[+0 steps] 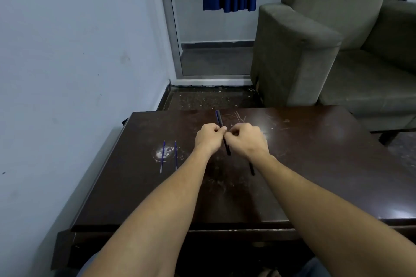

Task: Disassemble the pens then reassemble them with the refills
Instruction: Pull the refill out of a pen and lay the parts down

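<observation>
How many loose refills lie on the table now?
2. One refill lies on the left part of the table; the other refill lies just right of it, nearly parallel. Both hands are apart from them. More may be hidden inside the pens or under the hands.

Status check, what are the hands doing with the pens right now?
Left hand and right hand both closed on one dark pen, above the table. Second pen part-hidden under right wrist. Two refills lie untouched, left. Nothing obstructing.
</observation>
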